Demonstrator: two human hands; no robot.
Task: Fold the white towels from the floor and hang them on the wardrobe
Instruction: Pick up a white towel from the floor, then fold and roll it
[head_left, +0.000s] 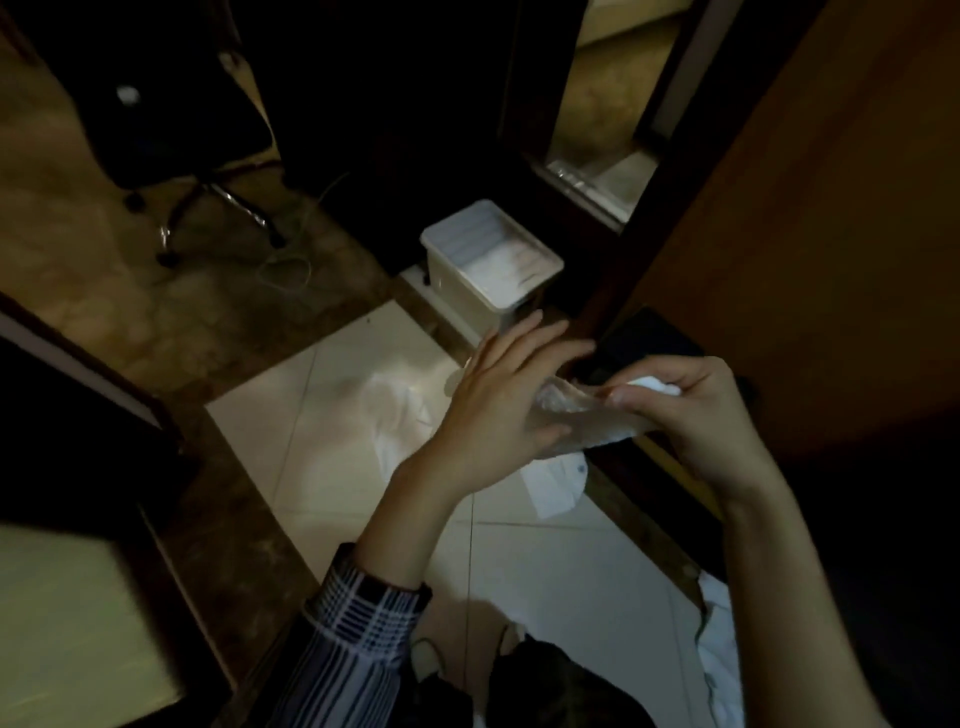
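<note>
Over a dim tiled floor (545, 571) beside the wardrobe (831, 208), the right hand (696, 410) pinches a soft, light towel (582, 421), best held by its corners, against the flat-fingered left hand (498, 400).

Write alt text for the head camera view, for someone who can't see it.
Two hands hold a white towel above pale floor tiles: the right hand pinches it, the left hand lies open against it. Another towel lies below, near a white bin.

Dim room, pale floor tiles (332, 467) bordered by dark brown marble strip (156, 322). Black office chair (171, 130) on wheels top left, loose cable (291, 260) beside it. White plastic bin (491, 260) near brown wooden panel (831, 208).
</note>
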